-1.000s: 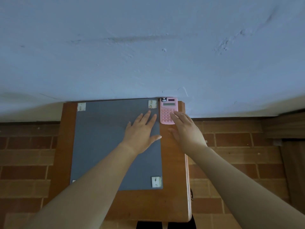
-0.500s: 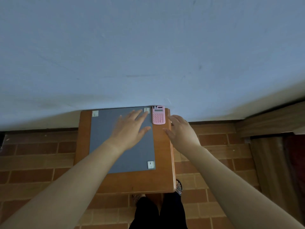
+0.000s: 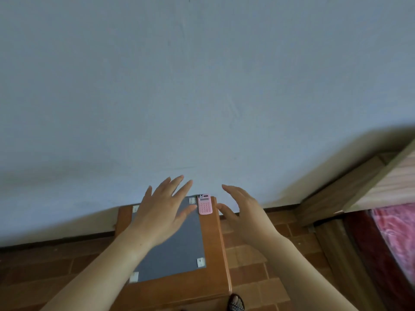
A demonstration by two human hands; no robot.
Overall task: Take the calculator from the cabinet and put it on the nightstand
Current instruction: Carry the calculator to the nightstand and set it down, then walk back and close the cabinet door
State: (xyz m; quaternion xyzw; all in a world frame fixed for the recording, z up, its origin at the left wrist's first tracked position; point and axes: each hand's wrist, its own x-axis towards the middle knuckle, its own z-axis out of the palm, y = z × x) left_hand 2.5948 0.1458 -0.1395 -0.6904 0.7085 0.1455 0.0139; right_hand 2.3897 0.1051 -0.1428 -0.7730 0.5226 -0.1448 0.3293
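Both hands have lifted away from the calculator [image 3: 204, 204]; it lies flat at the back right corner of the nightstand [image 3: 215, 261] tabletop, beside the grey mat [image 3: 177, 250]; left hand [image 3: 161, 212] and right hand [image 3: 244, 212] hover with fingers spread, holding nothing.

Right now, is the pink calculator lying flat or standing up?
Lying flat. The pink calculator rests face up on the nightstand, its buttons showing, with neither hand holding it.
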